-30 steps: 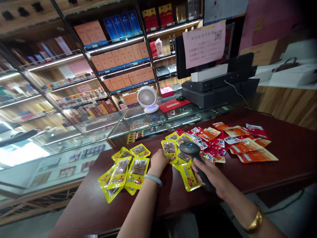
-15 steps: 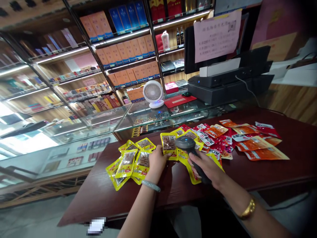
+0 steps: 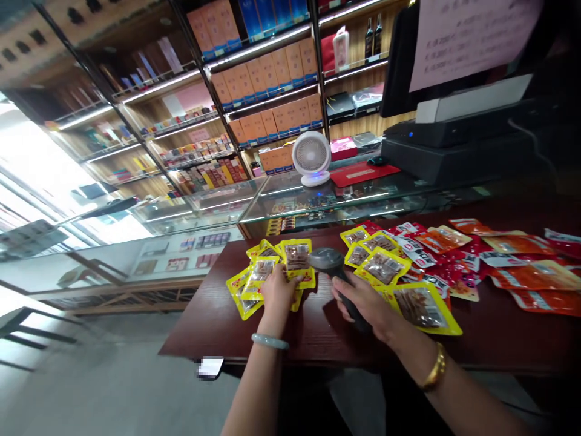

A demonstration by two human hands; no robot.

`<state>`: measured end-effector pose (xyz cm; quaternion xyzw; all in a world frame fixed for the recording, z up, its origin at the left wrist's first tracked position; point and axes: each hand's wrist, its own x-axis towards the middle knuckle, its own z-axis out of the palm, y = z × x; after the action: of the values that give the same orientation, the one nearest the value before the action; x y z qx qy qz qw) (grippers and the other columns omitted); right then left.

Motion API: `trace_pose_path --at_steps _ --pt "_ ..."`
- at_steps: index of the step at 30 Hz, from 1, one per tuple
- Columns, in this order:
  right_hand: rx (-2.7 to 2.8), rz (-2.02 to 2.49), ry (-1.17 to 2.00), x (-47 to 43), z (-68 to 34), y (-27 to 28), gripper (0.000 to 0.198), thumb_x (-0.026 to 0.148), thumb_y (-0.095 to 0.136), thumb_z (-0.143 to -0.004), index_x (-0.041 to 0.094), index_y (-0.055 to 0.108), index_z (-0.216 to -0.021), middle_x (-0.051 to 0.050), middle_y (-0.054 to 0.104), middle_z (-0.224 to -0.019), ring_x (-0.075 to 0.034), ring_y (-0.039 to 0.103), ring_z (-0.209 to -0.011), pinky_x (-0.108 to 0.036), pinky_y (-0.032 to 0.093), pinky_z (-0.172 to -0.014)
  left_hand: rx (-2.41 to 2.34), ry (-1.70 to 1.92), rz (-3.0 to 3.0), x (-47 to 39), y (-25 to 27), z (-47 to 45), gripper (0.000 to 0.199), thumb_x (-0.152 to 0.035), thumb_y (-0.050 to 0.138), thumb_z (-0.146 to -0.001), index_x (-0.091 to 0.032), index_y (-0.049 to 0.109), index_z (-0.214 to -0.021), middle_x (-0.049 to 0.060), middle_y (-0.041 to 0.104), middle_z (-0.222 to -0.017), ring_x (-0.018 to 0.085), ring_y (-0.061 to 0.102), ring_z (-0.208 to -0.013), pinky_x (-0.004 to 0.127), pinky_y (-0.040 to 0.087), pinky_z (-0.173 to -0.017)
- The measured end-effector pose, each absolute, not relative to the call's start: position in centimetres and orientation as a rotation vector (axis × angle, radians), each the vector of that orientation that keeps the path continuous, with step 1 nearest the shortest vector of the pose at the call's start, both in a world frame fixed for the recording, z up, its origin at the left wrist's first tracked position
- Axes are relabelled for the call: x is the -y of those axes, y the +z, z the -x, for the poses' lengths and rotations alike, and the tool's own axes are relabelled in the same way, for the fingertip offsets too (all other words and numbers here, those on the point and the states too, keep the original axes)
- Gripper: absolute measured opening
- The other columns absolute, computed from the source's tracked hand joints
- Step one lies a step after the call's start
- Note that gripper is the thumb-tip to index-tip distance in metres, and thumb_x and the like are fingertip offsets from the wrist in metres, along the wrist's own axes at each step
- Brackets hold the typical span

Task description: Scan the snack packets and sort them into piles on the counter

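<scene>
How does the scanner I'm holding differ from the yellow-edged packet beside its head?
The scanner is dark grey; the yellow-edged packet has a clear window showing brown contents. The scanner has a rounded head on a handle; the packet is a flat pouch. Your right grip wraps the scanner's handle, while your left grip holds the packet near its lower edge. Both are held.

Place is tagged as a retail shop. Orange boxed goods (image 3: pixel 267 74) and dark bottles (image 3: pixel 377 37) are stocked on lit wall shelves (image 3: pixel 356 72); smaller merchandise (image 3: pixel 213 240) is displayed in glass showcases (image 3: pixel 218 209). Checkout monitor (image 3: pixel 396 66) is partly covered by pink notice (image 3: pixel 467 45); barcode scanner (image 3: pixel 327 260) is held over table (image 3: pixel 200 315), snack packets (image 3: pixel 384 266) are piled there.
</scene>
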<state>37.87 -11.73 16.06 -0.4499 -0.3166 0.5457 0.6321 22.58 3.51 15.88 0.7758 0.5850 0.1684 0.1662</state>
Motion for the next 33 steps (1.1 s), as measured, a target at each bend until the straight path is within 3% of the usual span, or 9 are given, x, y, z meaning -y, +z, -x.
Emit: trace_pose_path --at_steps 7,10,13,22,33 --pt "0.765 0.990 1.288 10.3 -35.7 15.5 0.041 0.057 0.069 -0.081 0.022 0.049 -0.083 0.008 0.052 -0.067 -0.005 0.043 -0.040 -0.018 0.034 -0.035 -1.966 0.509 -2.252 -5.5 16.3 -19.0 0.053 -0.058 0.061 -0.082 -0.023 0.056 -0.122 0.010 0.070 -0.116 0.033 0.061 -0.112 0.042 0.044 -0.090" --pt "0.762 0.995 1.256 11.3 -36.4 15.8 0.038 0.055 0.067 -0.083 0.022 0.048 -0.083 0.008 0.052 -0.067 -0.005 0.045 -0.041 -0.018 0.034 -0.036 -2.092 0.677 -2.343 -4.9 16.6 -19.7 0.069 -0.058 0.061 -0.081 -0.021 0.046 -0.137 0.014 0.061 -0.131 0.036 0.052 -0.123 0.047 0.039 -0.101" --pt "0.755 1.045 1.212 13.0 -37.7 16.0 0.036 0.055 0.065 -0.086 0.022 0.048 -0.084 0.009 0.050 -0.062 -0.005 0.043 -0.039 -0.018 0.034 -0.036 -2.101 0.783 -2.441 -4.0 17.0 -21.5 0.070 -0.053 0.059 -0.083 -0.021 0.042 -0.143 0.016 0.050 -0.141 0.037 0.044 -0.129 0.051 0.034 -0.105" --pt "0.574 1.060 1.081 18.5 -42.3 15.1 0.045 0.060 0.071 -0.079 0.023 0.047 -0.086 0.010 0.048 -0.063 -0.004 0.042 -0.039 -0.017 0.031 -0.034 -1.246 0.474 -2.827 2.2 16.5 -32.5 0.037 -0.048 0.056 -0.089 -0.024 0.065 -0.116 0.010 0.065 -0.120 0.031 0.052 -0.117 0.043 0.038 -0.098" --pt "0.415 1.102 1.005 21.8 -44.7 14.3 0.047 0.059 0.076 -0.076 0.022 0.049 -0.086 0.010 0.047 -0.064 -0.003 0.041 -0.042 -0.015 0.032 -0.038 -1.224 0.174 -2.753 4.1 16.0 -38.5 0.047 -0.054 0.065 -0.082 -0.017 0.056 -0.109 0.016 0.067 -0.112 0.033 0.059 -0.112 0.042 0.041 -0.089"
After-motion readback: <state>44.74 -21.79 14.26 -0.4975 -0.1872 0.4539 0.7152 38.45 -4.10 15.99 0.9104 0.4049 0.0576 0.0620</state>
